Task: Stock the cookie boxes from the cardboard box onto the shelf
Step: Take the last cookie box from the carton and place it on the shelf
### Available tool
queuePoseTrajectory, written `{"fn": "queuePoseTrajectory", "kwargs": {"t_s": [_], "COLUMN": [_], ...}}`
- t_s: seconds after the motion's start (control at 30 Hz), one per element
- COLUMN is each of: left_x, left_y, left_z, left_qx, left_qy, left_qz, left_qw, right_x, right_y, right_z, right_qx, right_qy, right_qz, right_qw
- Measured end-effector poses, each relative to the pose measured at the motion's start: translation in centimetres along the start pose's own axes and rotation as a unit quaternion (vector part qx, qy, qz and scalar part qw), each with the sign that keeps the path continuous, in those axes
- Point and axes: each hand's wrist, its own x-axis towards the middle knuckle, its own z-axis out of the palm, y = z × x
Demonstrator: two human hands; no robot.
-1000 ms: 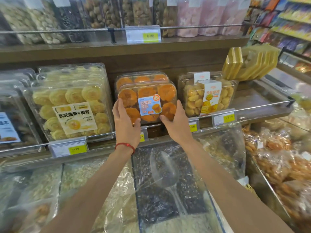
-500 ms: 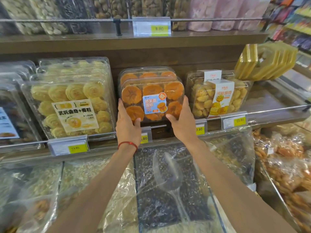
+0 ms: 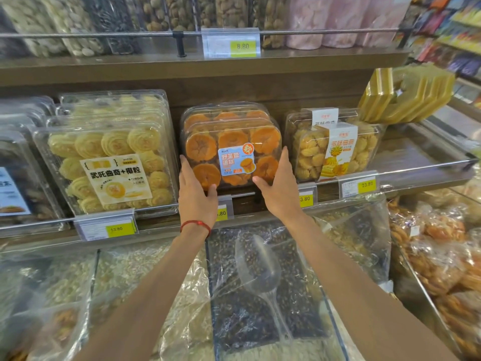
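A clear plastic cookie box of round orange cakes with a blue label stands tilted on the middle shelf, in front of another box of the same kind. My left hand, with a red string at the wrist, holds its lower left corner, fingers up the side and thumb on the front. My right hand holds the lower right corner the same way. The cardboard box is not in view.
Large boxes of pale swirl cookies stand close on the left, smaller yellow cookie boxes on the right, and gold boxes beyond. Price tags hang on the front rail. Plastic-covered bulk bins with a clear scoop lie below my arms.
Both hands have stayed on the orange cookie box's lower corners, sliding slightly up its sides. The view has shifted a little down and left; the box sits where it was.
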Motion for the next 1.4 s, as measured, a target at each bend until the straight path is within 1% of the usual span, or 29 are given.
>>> {"fn": "queuePoseTrajectory", "kwargs": {"t_s": [0.17,0.4,0.63,0.83,0.97,1.07,1.13,1.27,1.4], "left_x": [-0.6,-2.4,-4.7,-5.3,-4.7,-3.2,-2.0,-0.5,0.9], "left_y": [0.0,0.1,-1.4,-5.1,-8.6,-10.7,-11.7,-12.2,-12.6], "left_z": [-0.1,-1.0,-4.7,-10.7,-15.8,-19.2,-20.8,-22.1,-21.6], "left_qx": [-0.007,-0.028,-0.004,-0.006,-0.002,0.015,0.013,0.001,-0.016], "left_qy": [-0.004,-0.011,0.01,0.026,0.023,0.016,0.011,-0.013,-0.028], "left_qz": [0.001,-0.001,0.047,0.069,0.056,0.061,0.049,0.031,0.005], "left_qw": [1.0,1.0,0.999,0.997,0.998,0.998,0.999,0.999,0.999], "right_x": [-1.0,-4.3,-8.5,-11.9,-14.0,-14.8,-14.9,-14.5,-13.2], "right_y": [-0.2,-0.8,-3.4,-7.3,-10.6,-12.6,-13.5,-14.9,-15.0], "right_z": [-0.3,0.3,1.8,5.6,9.0,10.9,11.8,13.0,13.7], "right_qx": [0.0,0.007,0.017,0.005,0.005,0.012,0.017,0.029,0.015], "right_qy": [0.007,0.022,-0.015,-0.057,-0.063,-0.068,-0.065,-0.068,-0.066], "right_qz": [0.003,-0.032,-0.067,-0.098,-0.086,-0.062,-0.044,-0.02,-0.014], "right_qw": [1.0,0.999,0.997,0.994,0.994,0.996,0.997,0.997,0.998]}}
